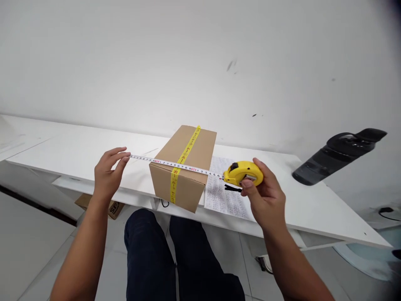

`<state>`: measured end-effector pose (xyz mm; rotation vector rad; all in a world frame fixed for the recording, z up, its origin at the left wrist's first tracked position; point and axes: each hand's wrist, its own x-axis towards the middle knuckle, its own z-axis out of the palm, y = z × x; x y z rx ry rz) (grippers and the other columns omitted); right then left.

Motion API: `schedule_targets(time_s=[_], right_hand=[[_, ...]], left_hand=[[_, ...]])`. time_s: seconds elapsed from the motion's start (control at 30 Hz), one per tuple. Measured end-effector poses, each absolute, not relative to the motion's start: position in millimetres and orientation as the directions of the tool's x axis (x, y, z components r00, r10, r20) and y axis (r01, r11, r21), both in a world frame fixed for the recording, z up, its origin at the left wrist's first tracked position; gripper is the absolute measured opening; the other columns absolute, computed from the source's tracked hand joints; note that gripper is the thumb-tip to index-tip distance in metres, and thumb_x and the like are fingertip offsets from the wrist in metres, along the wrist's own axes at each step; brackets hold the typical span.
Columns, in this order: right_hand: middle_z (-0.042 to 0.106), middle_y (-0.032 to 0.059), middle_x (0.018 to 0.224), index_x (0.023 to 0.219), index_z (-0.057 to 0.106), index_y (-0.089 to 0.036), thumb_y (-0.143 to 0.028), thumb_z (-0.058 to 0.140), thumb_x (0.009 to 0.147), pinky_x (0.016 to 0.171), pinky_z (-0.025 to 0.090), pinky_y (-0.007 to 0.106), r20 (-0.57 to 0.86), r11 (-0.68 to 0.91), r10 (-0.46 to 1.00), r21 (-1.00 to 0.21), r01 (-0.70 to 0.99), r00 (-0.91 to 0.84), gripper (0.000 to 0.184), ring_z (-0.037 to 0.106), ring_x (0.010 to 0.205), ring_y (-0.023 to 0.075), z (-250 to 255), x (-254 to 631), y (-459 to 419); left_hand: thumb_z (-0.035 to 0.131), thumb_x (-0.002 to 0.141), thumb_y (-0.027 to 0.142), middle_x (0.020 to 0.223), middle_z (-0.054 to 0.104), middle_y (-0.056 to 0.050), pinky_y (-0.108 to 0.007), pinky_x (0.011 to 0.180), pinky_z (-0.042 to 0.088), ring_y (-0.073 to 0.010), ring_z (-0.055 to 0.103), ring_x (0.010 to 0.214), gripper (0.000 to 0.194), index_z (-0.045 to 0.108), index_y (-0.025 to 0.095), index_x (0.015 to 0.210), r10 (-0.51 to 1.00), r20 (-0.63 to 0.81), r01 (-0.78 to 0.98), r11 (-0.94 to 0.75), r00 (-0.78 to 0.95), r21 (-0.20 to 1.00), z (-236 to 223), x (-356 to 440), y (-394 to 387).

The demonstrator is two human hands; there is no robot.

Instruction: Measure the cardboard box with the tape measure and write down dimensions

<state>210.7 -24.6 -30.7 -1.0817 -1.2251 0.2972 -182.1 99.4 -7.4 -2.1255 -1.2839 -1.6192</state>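
Note:
A brown cardboard box (194,146) with yellow printed tape (187,150) along its top and front stands on the white table. My right hand (266,196) grips the yellow case of a tape measure (246,172), and a black wrist strap hangs below it. From the case the white blade (169,163) runs leftward across the box's near top edge. My left hand (109,169), left of the box, pinches the blade's end between thumb and fingers. The blade is stretched nearly straight between both hands; its tip is hidden by my fingertips.
Patterned white paper (224,196) lies right of the box. A dark water bottle (338,156) stands at the table's right side. The white table (78,146) backs onto a wall. Below it, another cardboard box (115,209) rests near my legs.

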Motion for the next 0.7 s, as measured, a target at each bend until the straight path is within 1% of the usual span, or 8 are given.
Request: schedule_targets(time_s=[0.1, 0.13, 0.2, 0.27, 0.37, 0.5, 0.6, 0.7], right_hand=[[0.07, 0.0087, 0.13, 0.143, 0.059, -0.033, -0.039, 0.072, 0.092, 0.086, 0.064, 0.044, 0.667, 0.54, 0.693, -0.731, 0.418, 0.273, 0.053, 0.07, 0.108, 0.0268, -31.1, 202.8, -17.8], [0.068, 0.0092, 0.134, 0.143, 0.059, -0.032, -0.038, 0.072, 0.092, 0.094, 0.061, 0.047, 0.689, 0.552, 0.685, -0.703, 0.449, 0.237, 0.052, 0.069, 0.115, 0.0282, -30.2, 200.0, -15.6], [0.068, 0.0102, 0.136, 0.142, 0.06, -0.03, -0.038, 0.071, 0.093, 0.101, 0.059, 0.048, 0.715, 0.565, 0.676, -0.659, 0.497, 0.18, 0.051, 0.067, 0.12, 0.0293, -27.5, 195.4, -11.8], [0.069, 0.0107, 0.136, 0.143, 0.06, -0.03, -0.038, 0.07, 0.094, 0.099, 0.06, 0.047, 0.718, 0.565, 0.679, -0.644, 0.516, 0.151, 0.051, 0.068, 0.119, 0.0292, -25.0, 192.8, -9.8], [0.068, 0.0099, 0.137, 0.144, 0.059, -0.03, -0.037, 0.069, 0.094, 0.099, 0.06, 0.047, 0.712, 0.56, 0.685, -0.649, 0.515, 0.151, 0.051, 0.067, 0.12, 0.0289, -24.3, 192.1, -10.1], [0.067, 0.0091, 0.137, 0.143, 0.059, -0.031, -0.036, 0.07, 0.094, 0.096, 0.06, 0.045, 0.701, 0.558, 0.693, -0.669, 0.491, 0.167, 0.051, 0.068, 0.116, 0.0278, -24.6, 192.6, -9.7], [0.07, 0.008, 0.126, 0.142, 0.059, -0.033, -0.042, 0.071, 0.093, 0.081, 0.063, 0.039, 0.618, 0.522, 0.762, -0.763, 0.383, 0.194, 0.051, 0.07, 0.097, 0.0236, -20.1, 194.6, -7.4], [0.07, 0.0047, 0.104, 0.142, 0.057, -0.033, -0.049, 0.072, 0.09, 0.059, 0.061, 0.032, 0.479, 0.453, 0.853, -0.877, 0.16, 0.209, 0.056, 0.065, 0.072, 0.0176, -16.8, 200.1, -12.7]], left_hand=[[0.04, 0.106, 0.05, 0.128, 0.073, -0.007, -0.045, 0.11, 0.052, -0.0233, 0.066, 0.124, 0.044, 0.074, 0.023, 0.115, 0.605, 0.789, 0.6, -0.673, 0.108, 0.434, -7.1, -165.6, 89.2], [0.031, 0.107, 0.053, 0.13, 0.072, -0.007, -0.046, 0.112, 0.051, -0.024, 0.064, 0.128, 0.052, 0.072, 0.024, 0.12, 0.614, 0.772, 0.568, -0.699, 0.164, 0.435, -6.2, -158.5, 84.4], [0.021, 0.107, 0.059, 0.135, 0.07, -0.007, -0.049, 0.117, 0.047, -0.0259, 0.057, 0.138, 0.062, 0.068, 0.025, 0.129, 0.595, 0.752, 0.533, -0.75, 0.285, 0.391, -3.5, -144.2, 75.2], [0.028, 0.105, 0.061, 0.139, 0.068, -0.006, -0.052, 0.119, 0.045, -0.0281, 0.052, 0.143, 0.058, 0.064, 0.027, 0.135, 0.563, 0.745, 0.553, -0.771, 0.359, 0.317, -0.5, -132.7, 67.5], [0.051, 0.102, 0.051, 0.141, 0.067, -0.003, -0.053, 0.117, 0.046, -0.0289, 0.051, 0.144, 0.042, 0.061, 0.031, 0.138, 0.567, 0.739, 0.619, -0.74, 0.363, 0.263, 2.2, -125.5, 61.2], [0.064, 0.097, 0.04, 0.14, 0.067, -0.001, -0.051, 0.116, 0.049, -0.0264, 0.055, 0.141, 0.039, 0.061, 0.031, 0.135, 0.602, 0.71, 0.586, -0.741, 0.365, 0.328, 3.2, -131.9, 64.5], [0.066, 0.096, 0.032, 0.124, 0.076, 0.0, -0.048, 0.108, 0.056, -0.0244, 0.065, 0.127, 0.025, 0.069, 0.031, 0.121, 0.544, 0.766, 0.567, -0.77, 0.343, 0.293, 6.5, -140.8, 68.1], [0.07, 0.093, 0.021, 0.109, 0.079, 0.003, -0.045, 0.097, 0.06, -0.0232, 0.071, 0.112, 0.026, 0.072, 0.034, 0.115, 0.405, 0.864, 0.616, -0.773, 0.297, 0.15, 11.8, -146.9, 54.2]])
